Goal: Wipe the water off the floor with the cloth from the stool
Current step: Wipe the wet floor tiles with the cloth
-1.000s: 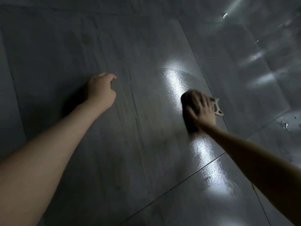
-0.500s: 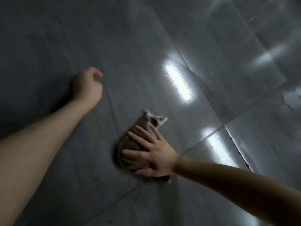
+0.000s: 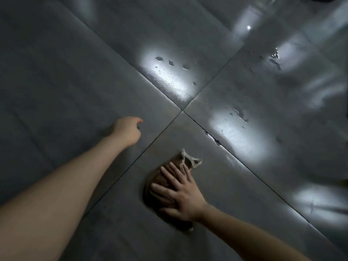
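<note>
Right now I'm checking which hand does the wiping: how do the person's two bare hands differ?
The right hand lies flat with fingers spread, pressing the brown cloth onto the grey tiled floor; the left hand is curled into a loose fist, holds nothing, and sits farther forward. Both are bare, arms extended.

**Cloth and water on tiled floor**

Brown cloth [image 3: 160, 182], bunched, pale trim at its far end, lies flat on a grey floor [image 3: 75, 76] tile near the four-tile joint. Water [image 3: 170, 63] in scattered droplets and a wet sheen sits on the tiles beyond, apart from the cloth.
</note>
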The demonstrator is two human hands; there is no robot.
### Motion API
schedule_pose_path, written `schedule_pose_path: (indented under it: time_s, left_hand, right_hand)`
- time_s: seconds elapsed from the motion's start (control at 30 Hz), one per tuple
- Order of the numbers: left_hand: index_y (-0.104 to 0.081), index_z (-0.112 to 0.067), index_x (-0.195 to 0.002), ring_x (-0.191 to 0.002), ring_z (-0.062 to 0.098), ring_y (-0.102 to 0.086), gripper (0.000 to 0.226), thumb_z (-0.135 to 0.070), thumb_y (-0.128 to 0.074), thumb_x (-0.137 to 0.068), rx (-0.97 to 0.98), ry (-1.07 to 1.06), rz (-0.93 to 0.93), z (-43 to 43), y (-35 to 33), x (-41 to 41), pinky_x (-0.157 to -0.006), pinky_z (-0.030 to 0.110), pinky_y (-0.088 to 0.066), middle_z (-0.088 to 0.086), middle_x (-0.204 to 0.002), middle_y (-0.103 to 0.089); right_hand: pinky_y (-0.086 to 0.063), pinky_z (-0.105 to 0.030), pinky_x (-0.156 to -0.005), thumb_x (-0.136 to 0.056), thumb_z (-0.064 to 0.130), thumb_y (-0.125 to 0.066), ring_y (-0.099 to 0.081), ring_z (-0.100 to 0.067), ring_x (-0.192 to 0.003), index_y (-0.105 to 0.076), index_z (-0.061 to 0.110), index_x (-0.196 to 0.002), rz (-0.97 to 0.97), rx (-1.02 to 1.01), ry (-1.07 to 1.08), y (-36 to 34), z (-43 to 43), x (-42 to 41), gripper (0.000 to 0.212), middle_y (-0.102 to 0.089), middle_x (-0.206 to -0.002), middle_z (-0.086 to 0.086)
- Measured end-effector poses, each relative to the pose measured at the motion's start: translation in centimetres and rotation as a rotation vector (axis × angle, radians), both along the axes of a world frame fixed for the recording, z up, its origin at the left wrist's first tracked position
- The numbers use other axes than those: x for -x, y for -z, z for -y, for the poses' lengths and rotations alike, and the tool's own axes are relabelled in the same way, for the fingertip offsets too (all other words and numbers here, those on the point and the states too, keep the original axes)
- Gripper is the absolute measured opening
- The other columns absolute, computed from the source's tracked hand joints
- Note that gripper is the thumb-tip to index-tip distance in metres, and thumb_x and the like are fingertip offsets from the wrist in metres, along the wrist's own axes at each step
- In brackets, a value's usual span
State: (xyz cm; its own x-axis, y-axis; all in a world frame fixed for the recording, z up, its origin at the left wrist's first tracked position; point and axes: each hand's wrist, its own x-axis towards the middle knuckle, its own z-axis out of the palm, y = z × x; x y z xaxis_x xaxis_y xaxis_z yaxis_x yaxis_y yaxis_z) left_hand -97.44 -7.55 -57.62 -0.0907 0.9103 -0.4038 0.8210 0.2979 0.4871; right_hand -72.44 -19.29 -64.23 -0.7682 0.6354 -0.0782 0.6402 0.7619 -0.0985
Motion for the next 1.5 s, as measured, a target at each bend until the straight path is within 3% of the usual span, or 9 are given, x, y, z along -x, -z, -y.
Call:
schedule_pose_path:
  time_s: [0.13, 0.3, 0.47, 0.6, 0.8, 1.0, 1.1, 1.33, 1.5]
  left_hand:
    - [-0.05, -0.015, -0.132, -0.13, 0.034, -0.043, 0.047, -0.002, -0.042, -0.087, 0.029, 0.146, -0.051, -0.2, 0.2, -3.0, -0.108, 0.036, -0.037, 0.01, -0.143, -0.047]
    - [-0.058, -0.01, -0.122, -0.122, 0.034, -0.051, 0.037, -0.008, -0.044, -0.088, -0.038, 0.145, -0.079, -1.3, 1.3, -4.7, -0.102, 0.038, -0.044, 0.014, -0.134, -0.056]
    - [-0.059, -0.007, -0.117, -0.116, 0.035, -0.054, 0.033, -0.006, -0.048, -0.086, -0.059, 0.141, -0.076, -3.5, 0.3, -5.6, -0.098, 0.038, -0.044, 0.018, -0.126, -0.059]
    - [-0.058, -0.006, -0.119, -0.118, 0.037, -0.052, 0.032, -0.009, -0.05, -0.088, -0.055, 0.161, -0.169, -8.7, -3.1, -7.3, -0.097, 0.037, -0.042, 0.022, -0.127, -0.057]
    - [-0.064, -0.006, -0.107, -0.108, 0.038, -0.056, 0.025, -0.017, -0.056, -0.086, -0.047, 0.273, -0.216, -11.4, -3.1, -12.5, -0.094, 0.044, -0.049, 0.021, -0.115, -0.06]
    - [-0.064, 0.003, -0.099, -0.1, 0.042, -0.055, 0.02, -0.01, -0.059, -0.083, -0.096, 0.143, -0.335, -9.4, -1.3, -8.1, -0.085, 0.046, -0.049, 0.027, -0.105, -0.058]
    - [-0.065, 0.007, -0.086, -0.086, 0.045, -0.058, 0.014, -0.003, -0.061, -0.077, -0.162, 0.115, -0.362, -11.2, -0.5, -4.2, -0.077, 0.051, -0.052, 0.031, -0.09, -0.06]
    - [-0.064, 0.003, -0.093, -0.094, 0.044, -0.055, 0.019, -0.01, -0.058, -0.081, -0.201, 0.203, -0.45, -18.6, -1.4, -0.6, -0.083, 0.047, -0.051, 0.029, -0.097, -0.057]
    - [-0.06, -0.007, -0.11, -0.112, 0.039, -0.049, 0.028, -0.023, -0.052, -0.088, -0.077, 0.572, -0.587, -23.5, -7.4, 1.9, -0.09, 0.041, -0.046, 0.021, -0.116, -0.055]
  right_hand:
    - [-0.023, -0.065, -0.109, -0.087, 0.067, -0.035, -0.019, -0.034, -0.145, -0.026, 0.041, -0.146, 0.062, -0.025, 0.375, -0.1, -2.1, -12.0, 0.064, -0.025, -0.156, -0.008]
    - [0.0, -0.059, -0.116, -0.08, 0.077, -0.021, -0.006, -0.035, -0.147, -0.019, 0.04, -0.148, 0.089, 0.054, 1.279, -1.5, -11.8, -12.9, 0.077, -0.013, -0.16, -0.011]
    - [-0.001, -0.065, -0.113, -0.078, 0.072, -0.031, -0.005, -0.038, -0.147, -0.028, 0.044, -0.144, -0.018, 0.079, 0.571, -0.3, -13.0, 0.4, 0.072, -0.016, -0.16, -0.011]
    - [-0.01, -0.064, -0.114, -0.082, 0.064, -0.048, -0.017, -0.035, -0.146, -0.034, 0.043, -0.142, -0.015, 0.018, 0.219, 0.2, -10.0, -5.0, 0.065, -0.026, -0.157, -0.007]
    - [-0.011, -0.061, -0.115, -0.08, 0.072, -0.027, -0.012, -0.033, -0.146, -0.03, 0.037, -0.146, 0.064, 0.088, 1.352, -0.6, -12.4, -24.0, 0.075, -0.019, -0.159, -0.01]
    - [0.006, -0.069, -0.108, -0.087, 0.07, -0.032, 0.011, -0.042, -0.145, -0.011, 0.031, -0.152, -0.075, 0.238, 1.795, -0.7, -19.3, -22.8, 0.079, 0.004, -0.161, -0.015]
    - [0.003, -0.068, -0.109, -0.086, 0.07, -0.032, 0.008, -0.043, -0.145, -0.011, 0.032, -0.152, -0.001, 0.182, 1.621, -0.7, -23.4, -16.8, 0.079, 0.002, -0.16, -0.016]
    - [-0.002, -0.066, -0.113, -0.081, 0.071, -0.032, -0.006, -0.041, -0.146, -0.028, 0.043, -0.144, -0.033, 0.105, 0.522, 0.0, -23.4, 2.3, 0.069, -0.019, -0.159, -0.014]
    - [-0.014, -0.066, -0.112, -0.085, 0.074, -0.027, -0.015, -0.038, -0.146, -0.013, 0.047, -0.147, 0.093, 0.144, 0.419, -0.5, -20.1, -2.3, 0.069, -0.026, -0.157, -0.012]
